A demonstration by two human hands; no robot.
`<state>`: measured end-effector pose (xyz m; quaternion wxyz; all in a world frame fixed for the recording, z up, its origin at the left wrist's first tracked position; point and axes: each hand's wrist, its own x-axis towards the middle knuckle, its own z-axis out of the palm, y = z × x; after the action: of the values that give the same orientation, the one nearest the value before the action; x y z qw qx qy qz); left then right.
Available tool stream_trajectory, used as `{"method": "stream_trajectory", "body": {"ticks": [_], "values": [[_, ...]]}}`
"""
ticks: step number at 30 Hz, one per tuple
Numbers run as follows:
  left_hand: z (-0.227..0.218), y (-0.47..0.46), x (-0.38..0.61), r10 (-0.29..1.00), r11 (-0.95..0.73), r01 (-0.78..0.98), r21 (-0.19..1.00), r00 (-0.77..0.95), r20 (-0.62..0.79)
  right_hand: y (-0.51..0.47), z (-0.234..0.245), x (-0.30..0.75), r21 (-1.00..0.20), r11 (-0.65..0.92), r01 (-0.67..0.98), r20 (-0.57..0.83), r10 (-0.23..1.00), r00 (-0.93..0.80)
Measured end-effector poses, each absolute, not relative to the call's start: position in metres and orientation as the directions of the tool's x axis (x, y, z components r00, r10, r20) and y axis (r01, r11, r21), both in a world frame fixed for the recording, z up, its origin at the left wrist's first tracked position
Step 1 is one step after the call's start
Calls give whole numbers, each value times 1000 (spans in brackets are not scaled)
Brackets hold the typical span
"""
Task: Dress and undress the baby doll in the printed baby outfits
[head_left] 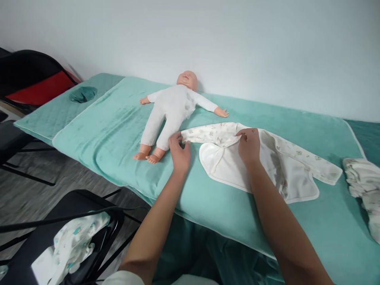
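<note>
A white baby jacket (225,160) with a small print lies spread open on the green bed cover, its sleeves stretched out to both sides. My left hand (180,152) pinches the cuff of the left sleeve between thumb and fingers. Farther right, my right hand (249,144) is closed on the jacket's fabric near where that sleeve meets the body. Just beyond my left hand a baby doll (175,105) in a white suit lies on its back, arms spread, its feet toward the bed's front edge.
The massage bed (113,114) has a face hole (83,94) at its left end and stands against a white wall. Folded printed clothes (363,186) lie at the right. A black chair (86,198) in front holds a printed cloth (74,241). Another chair (26,75) stands far left.
</note>
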<state>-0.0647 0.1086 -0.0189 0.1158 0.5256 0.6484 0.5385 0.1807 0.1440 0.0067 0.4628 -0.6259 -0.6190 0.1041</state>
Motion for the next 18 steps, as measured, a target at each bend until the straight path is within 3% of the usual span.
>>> {"method": "stream_trajectory", "body": {"ticks": [3,8,13,18], "values": [[-21,112,-66,815,-122,569,813,-410,409,146,3,182,-726,164,668,416,878,236],[-16,118,-64,803,-79,663,744,-400,442,144,1,177,-683,200,702,397,909,128],[-13,133,-74,793,-210,629,749,-338,507,144,2,177,-697,178,694,340,935,102],[-7,125,-74,736,-248,727,641,-289,613,148,1,176,-781,166,602,340,922,186]]}}
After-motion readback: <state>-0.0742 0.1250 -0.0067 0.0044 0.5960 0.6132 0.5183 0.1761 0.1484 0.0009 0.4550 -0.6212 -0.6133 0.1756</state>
